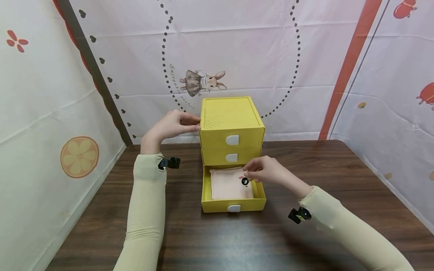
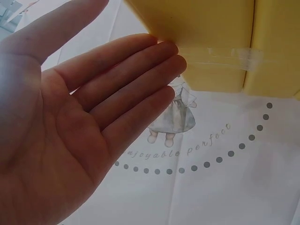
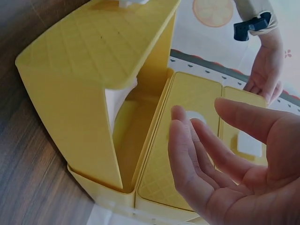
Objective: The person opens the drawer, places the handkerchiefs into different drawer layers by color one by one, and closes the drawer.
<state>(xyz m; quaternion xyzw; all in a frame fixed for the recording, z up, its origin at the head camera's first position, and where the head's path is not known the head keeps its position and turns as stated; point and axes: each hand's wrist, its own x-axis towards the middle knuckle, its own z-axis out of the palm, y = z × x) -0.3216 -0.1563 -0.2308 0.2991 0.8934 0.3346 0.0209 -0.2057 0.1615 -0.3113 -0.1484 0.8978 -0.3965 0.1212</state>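
A small yellow drawer cabinet (image 1: 234,113) stands at the back of the table. Its bottom drawer (image 1: 217,206) is pulled out and holds a folded pale pink cloth (image 1: 226,184) with a black print near one corner. My left hand (image 1: 169,127) touches the cabinet's upper left side; the left wrist view shows straight fingers (image 2: 136,77) against the yellow wall. Over the right side of the pulled-out drawer hovers my right hand (image 1: 268,171), its fingers loosely bent. In the right wrist view nothing lies between those fingers (image 3: 187,154) and the thumb.
Two closed drawers with white tabs (image 1: 232,140) sit above the pulled-out one. The dark wooden table (image 1: 190,241) extends around the cabinet. A printed sheet (image 1: 237,52) hangs behind and along both sides.
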